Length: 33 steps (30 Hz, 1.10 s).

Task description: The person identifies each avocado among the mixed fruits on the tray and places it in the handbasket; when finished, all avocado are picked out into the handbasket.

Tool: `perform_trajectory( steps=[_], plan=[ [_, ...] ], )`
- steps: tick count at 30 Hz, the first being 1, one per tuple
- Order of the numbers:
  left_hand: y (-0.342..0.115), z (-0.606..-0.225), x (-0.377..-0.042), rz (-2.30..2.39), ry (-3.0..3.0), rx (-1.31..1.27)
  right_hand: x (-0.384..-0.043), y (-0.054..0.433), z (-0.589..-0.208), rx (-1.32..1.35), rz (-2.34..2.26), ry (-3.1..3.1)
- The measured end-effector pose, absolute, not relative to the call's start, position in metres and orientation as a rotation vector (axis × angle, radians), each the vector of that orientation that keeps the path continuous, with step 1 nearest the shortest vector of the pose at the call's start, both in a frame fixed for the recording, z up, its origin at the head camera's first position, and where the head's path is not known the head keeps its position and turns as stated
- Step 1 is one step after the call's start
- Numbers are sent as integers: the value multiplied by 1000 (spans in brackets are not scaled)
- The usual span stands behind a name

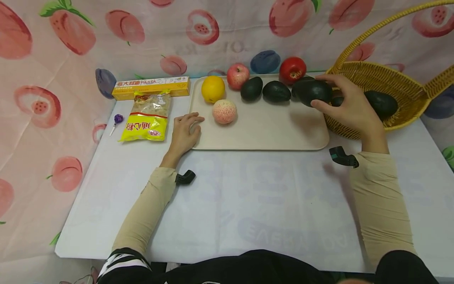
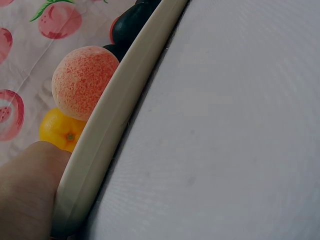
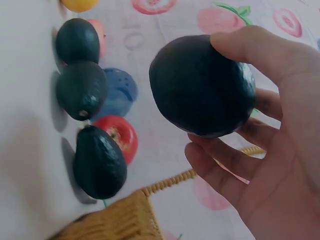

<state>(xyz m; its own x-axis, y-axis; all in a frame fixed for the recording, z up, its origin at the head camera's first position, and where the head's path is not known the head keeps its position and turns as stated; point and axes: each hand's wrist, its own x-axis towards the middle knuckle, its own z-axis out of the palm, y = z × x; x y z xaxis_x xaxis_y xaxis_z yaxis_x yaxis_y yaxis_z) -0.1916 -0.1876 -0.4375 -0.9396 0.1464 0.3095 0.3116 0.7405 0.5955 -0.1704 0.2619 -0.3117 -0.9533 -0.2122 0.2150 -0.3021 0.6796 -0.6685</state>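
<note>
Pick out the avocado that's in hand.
The avocado gripped and raised by the right hand; three others lie on the tray and at least one more sits in the basket, none held.

head view: handle (image 1: 340,64) of basket (image 1: 404,75) cut off at right edge; basket avocado (image 1: 384,104) partly covered by right hand (image 1: 349,104); rightmost avocado (image 3: 100,162) on tray (image 1: 266,136) mostly behind held avocado (image 1: 313,92); small print on yellow bag (image 1: 147,118) unreadable. left wrist view: left hand (image 2: 25,192) cut off by edge, fingers hidden behind tray's rim. right wrist view: apple (image 3: 102,37) largely behind leftmost avocado (image 3: 77,42); orange (image 3: 80,4) cut off.
</note>
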Motion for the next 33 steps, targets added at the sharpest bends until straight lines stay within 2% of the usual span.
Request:
perform_trajectory(
  steps=[28, 33],
  plan=[
    [-187, -438, -191, -955, -2725, -341, -162, 326, -308, 324, 1338, -2655],
    [-187, -437, -190, -945, -2717, -357, -162, 338, -313, 241, 1344, -2621]
  ],
)
